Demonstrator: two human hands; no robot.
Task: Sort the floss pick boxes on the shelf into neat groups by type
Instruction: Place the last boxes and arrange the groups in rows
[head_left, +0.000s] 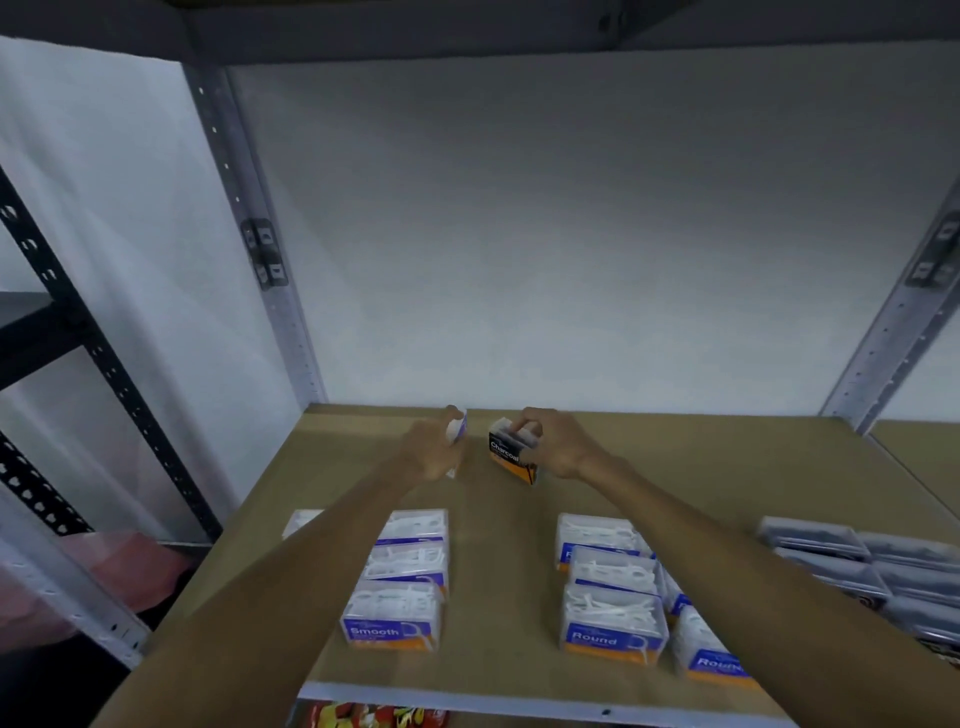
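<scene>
Setting: metal shelving unit against a pale wall; perforated grey uprights at the rear corners; brown board shelf (675, 467) as the work surface.
Landmark: Charcoal box (511, 457), black and orange, standing tilted on the shelf toward the rear, near its middle.
Right hand (558, 444): closed around the Charcoal box from the right side, fingers curled over its top edge, thumb against its near face.
Left hand (434, 449): just left of the Charcoal box, clasping a white and blue box (457, 431) held on edge; the two boxes are apart, with a narrow gap of bare board between them.
White and blue box label: turned away and blurred; type cannot be read.
Smooth group (397, 616): in front and to the left of the Charcoal box, well apart from it; a column of clear-lidded boxes with blue and orange labels, the nearest reading "Smooth". The left forearm crosses over the column's left side and partly covers a further box (301, 522) there.
Round group (613, 623): in front and to the right of the Charcoal box, well apart from it; clear-lidded boxes in two close columns, nearest labels reading "Round".
Dark group (857, 566): far right of the Charcoal box, at the shelf's right side; grey-lidded boxes packed in rows, partly covered by the right forearm; labels not legible.
Lower level: red and yellow packaging (374, 717) visible beneath the shelf's front edge.
</scene>
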